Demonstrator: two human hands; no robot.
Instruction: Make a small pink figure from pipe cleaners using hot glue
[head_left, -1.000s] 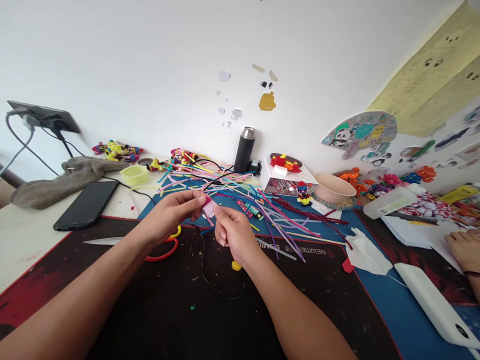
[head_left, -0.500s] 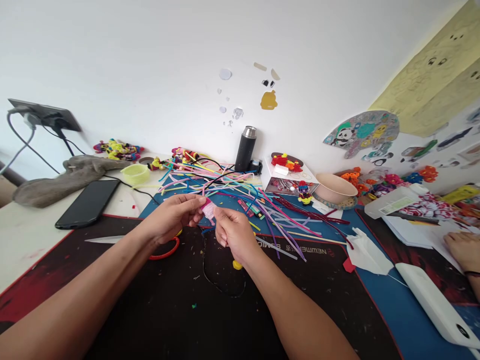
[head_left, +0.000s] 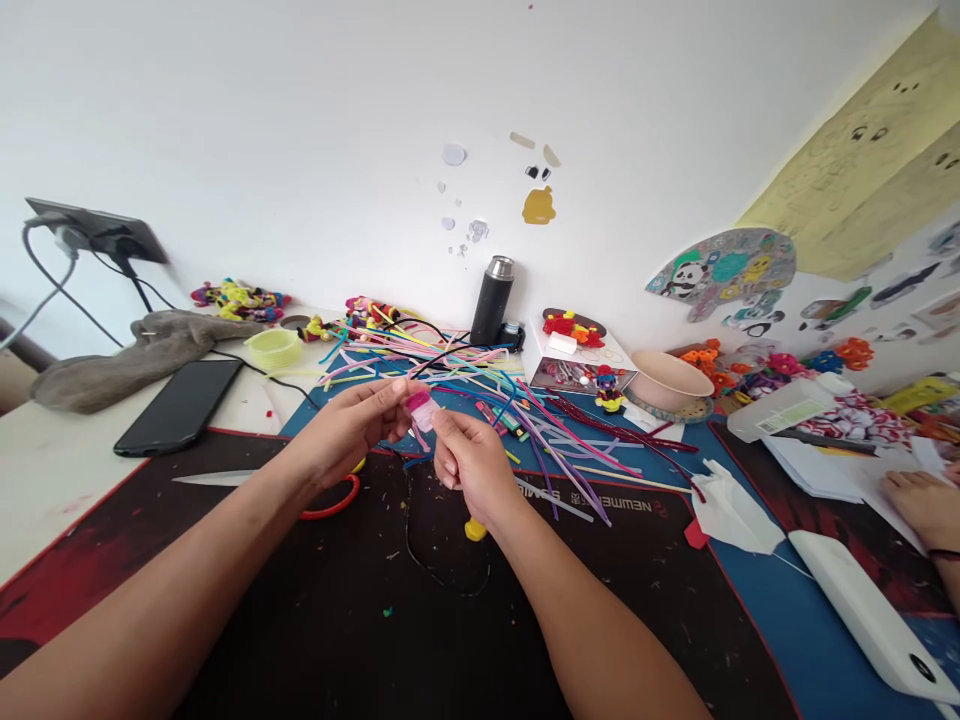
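Note:
A small piece in deep pink and pale pink (head_left: 421, 408), seemingly wound pipe cleaner, is pinched between both hands above the dark desk mat (head_left: 360, 620). My left hand (head_left: 367, 422) grips its left edge between thumb and fingers. From the right, my right hand (head_left: 466, 452) pinches its lower right side with thumb and curled forefinger. Scissors (head_left: 330, 500) with a red handle lie partly under my left forearm. A yellow piece (head_left: 475, 530) lies just below my right hand. Behind the hands spreads a loose heap of coloured pipe cleaners (head_left: 442, 365).
A black flask (head_left: 493, 300) stands near the wall beside a white box (head_left: 577, 360). To the left lies a phone (head_left: 178, 408). A bowl (head_left: 670, 383), a white power bank (head_left: 870, 610) and another person's hand (head_left: 924, 505) are on the right.
The pink piece now shows more of its surface between my hands, its deep pink top more exposed. The camera has shifted slightly. Both hands keep their grip.

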